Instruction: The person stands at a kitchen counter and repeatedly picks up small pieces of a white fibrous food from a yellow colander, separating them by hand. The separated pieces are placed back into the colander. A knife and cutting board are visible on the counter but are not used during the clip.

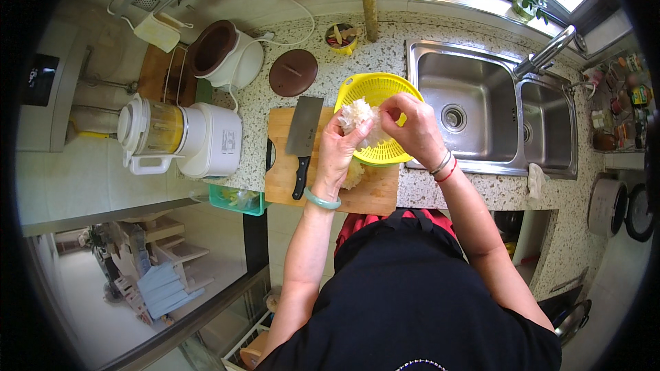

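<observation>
Over the yellow colander (350,89), my left hand (335,154) is closed around a ruffled, whitish clump of snow fungus (357,114). My right hand (416,127) is beside it above the basket, thumb and fingers pinched together; whatever is between them is too small to make out. Pale pieces of fungus show inside the colander, partly hidden by my hands. The colander overlaps a wooden cutting board (375,196). On the board's left lies a cleaver (304,130) with a black handle. A yellowish piece of fungus (353,174) rests on the board by my left wrist.
Right of the colander is a double steel sink (467,89) with a faucet (546,51). A brown lid (293,73), a small yellow container (341,39) and a white cooker (237,58) stand behind the board. A blender (161,130) stands left; a green bin (237,199) hangs at the counter edge.
</observation>
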